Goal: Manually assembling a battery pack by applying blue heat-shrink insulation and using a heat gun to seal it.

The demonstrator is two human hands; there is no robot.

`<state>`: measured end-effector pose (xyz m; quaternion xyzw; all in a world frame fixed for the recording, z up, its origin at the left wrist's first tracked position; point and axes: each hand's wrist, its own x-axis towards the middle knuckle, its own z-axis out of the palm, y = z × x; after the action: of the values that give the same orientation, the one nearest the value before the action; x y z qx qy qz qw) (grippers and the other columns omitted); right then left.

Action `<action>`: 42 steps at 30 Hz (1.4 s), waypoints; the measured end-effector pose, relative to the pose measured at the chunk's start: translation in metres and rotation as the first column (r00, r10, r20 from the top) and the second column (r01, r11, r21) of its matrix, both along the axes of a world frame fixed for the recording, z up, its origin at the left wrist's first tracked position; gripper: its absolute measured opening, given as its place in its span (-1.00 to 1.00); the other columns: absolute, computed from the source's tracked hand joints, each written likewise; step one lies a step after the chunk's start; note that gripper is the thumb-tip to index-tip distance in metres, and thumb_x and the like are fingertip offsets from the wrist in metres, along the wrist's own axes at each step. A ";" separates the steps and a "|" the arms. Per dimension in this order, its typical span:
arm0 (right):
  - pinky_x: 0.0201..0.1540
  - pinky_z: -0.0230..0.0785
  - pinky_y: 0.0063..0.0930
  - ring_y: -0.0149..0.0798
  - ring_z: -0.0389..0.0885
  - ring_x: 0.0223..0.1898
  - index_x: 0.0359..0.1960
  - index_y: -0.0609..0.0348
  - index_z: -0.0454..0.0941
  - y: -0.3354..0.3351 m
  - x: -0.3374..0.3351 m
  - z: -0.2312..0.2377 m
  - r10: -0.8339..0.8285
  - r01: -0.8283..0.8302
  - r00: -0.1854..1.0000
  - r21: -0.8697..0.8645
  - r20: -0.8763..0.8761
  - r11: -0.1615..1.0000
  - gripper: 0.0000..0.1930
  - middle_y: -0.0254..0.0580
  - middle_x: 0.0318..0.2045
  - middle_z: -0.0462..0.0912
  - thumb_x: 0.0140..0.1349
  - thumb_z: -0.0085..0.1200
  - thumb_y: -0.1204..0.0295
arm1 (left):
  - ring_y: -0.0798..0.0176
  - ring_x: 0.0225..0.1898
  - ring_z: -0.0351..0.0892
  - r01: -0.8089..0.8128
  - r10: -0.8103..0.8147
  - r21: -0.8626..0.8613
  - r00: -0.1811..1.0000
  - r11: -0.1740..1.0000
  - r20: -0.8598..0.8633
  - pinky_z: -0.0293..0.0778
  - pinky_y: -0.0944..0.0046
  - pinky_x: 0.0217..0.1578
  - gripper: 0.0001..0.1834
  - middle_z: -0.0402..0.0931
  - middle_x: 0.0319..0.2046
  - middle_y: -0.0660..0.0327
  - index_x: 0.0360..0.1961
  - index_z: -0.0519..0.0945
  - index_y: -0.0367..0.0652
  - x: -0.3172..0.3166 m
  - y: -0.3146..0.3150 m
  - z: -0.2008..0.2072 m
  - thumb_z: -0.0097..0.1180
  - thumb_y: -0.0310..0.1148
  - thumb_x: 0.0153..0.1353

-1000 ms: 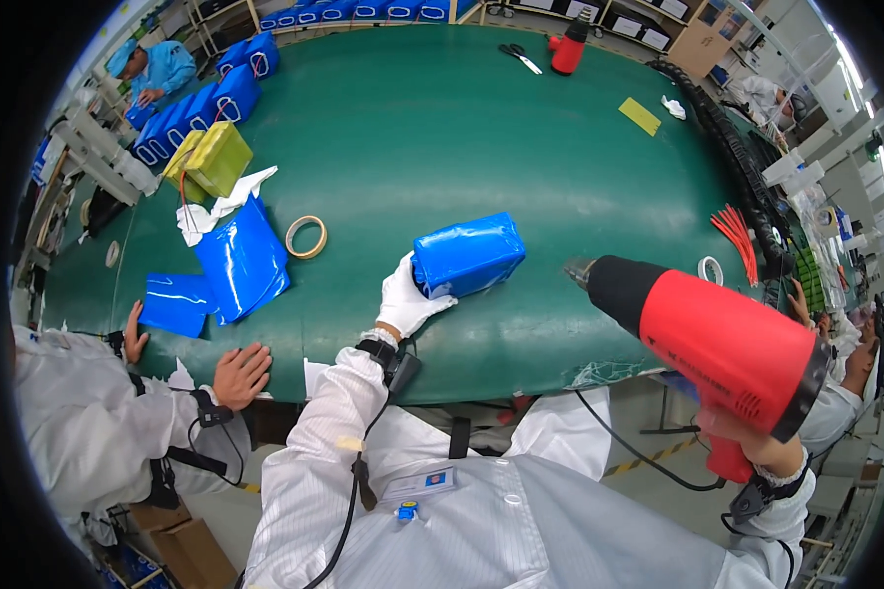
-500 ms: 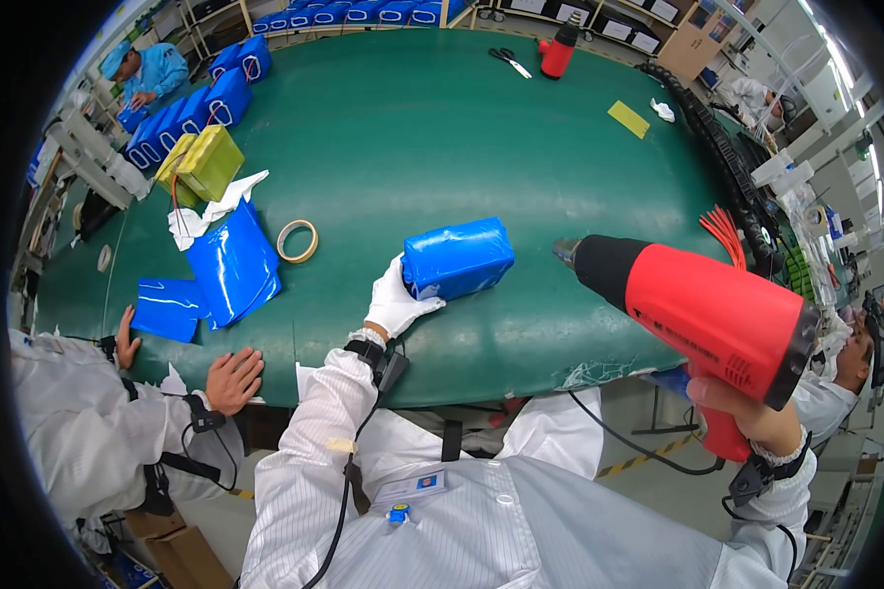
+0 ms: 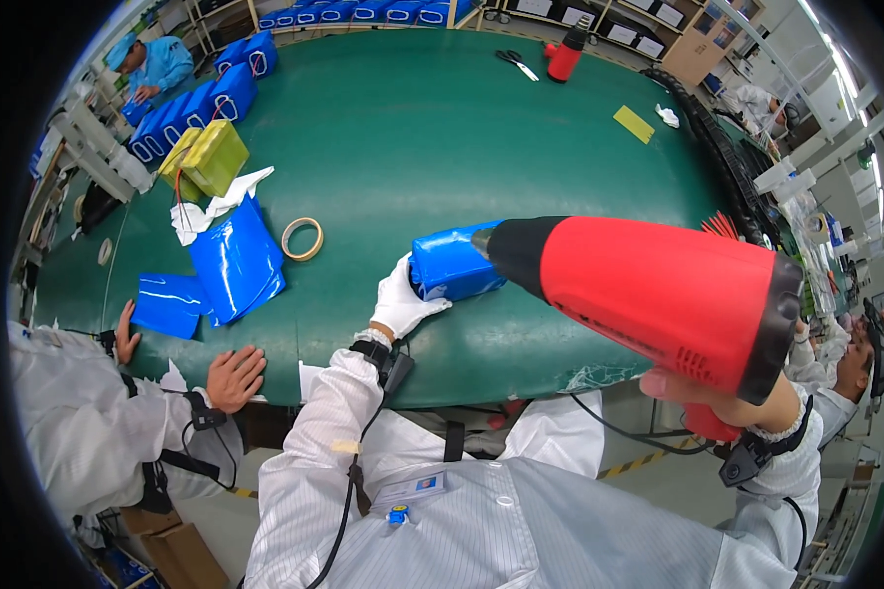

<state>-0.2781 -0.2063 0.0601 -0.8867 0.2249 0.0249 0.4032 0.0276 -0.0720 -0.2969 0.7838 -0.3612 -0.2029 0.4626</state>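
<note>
Swung leftward since the earlier frame, the red heat gun (image 3: 648, 294) now has its nozzle (image 3: 484, 240) overlapping the right end of the blue pack (image 3: 450, 247) in view; contact cannot be told. Gloved left hand (image 3: 403, 302) grips the pack's left end on the green surface (image 3: 363, 128); bare right hand (image 3: 722, 401), right of the pack, holds the gun. Steady sweeps clear of the glove would probably suit the pack's glossy, slightly creased wrap.

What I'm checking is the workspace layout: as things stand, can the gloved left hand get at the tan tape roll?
Probably yes, once free: nothing visible lies between the left hand and the tan tape roll on the green tabletop. For now, though, that hand holds the blue-wrapped pack.
</note>
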 end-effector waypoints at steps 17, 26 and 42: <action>-0.07 0.56 -0.38 -0.24 0.70 -0.12 0.06 0.30 0.58 -0.001 -0.048 -0.017 0.097 -0.100 0.992 0.033 0.079 0.994 -0.62 -0.16 -0.13 0.72 0.22 0.35 0.51 | 0.07 0.43 0.22 0.305 -0.378 -0.229 0.812 0.924 -0.445 0.23 0.13 0.39 -0.29 0.27 0.39 0.00 0.43 0.22 -0.30 0.066 0.021 0.056 0.21 -0.38 0.32; -0.01 0.53 -0.38 -0.19 0.68 -0.05 0.11 0.29 0.55 -0.008 -0.106 -0.012 -0.294 0.330 0.940 0.251 -0.172 0.910 -0.61 -0.13 -0.07 0.70 0.24 0.29 0.58 | 0.03 0.34 0.39 0.410 -0.411 0.109 0.912 0.906 -0.008 0.24 0.14 0.37 -0.33 0.44 0.27 -0.05 0.31 0.42 -0.27 0.057 -0.012 0.107 0.21 -0.10 0.28; -0.22 0.47 -0.37 -0.27 0.60 -0.33 -0.08 0.21 0.63 -0.015 -0.085 -0.006 -0.016 0.030 0.992 -0.110 0.121 0.993 -0.68 -0.28 -0.33 0.66 0.12 0.36 0.50 | -0.14 0.40 0.24 0.262 -0.551 0.496 0.547 0.828 0.630 0.19 -0.11 0.33 0.00 0.23 0.37 -0.15 0.40 0.21 -0.32 0.002 -0.045 0.127 0.27 0.17 0.15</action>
<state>-0.3628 -0.2211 0.0538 -0.9051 0.2114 -0.0459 0.3660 0.0300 -0.1174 -0.1695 0.7552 -0.6518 -0.0230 0.0648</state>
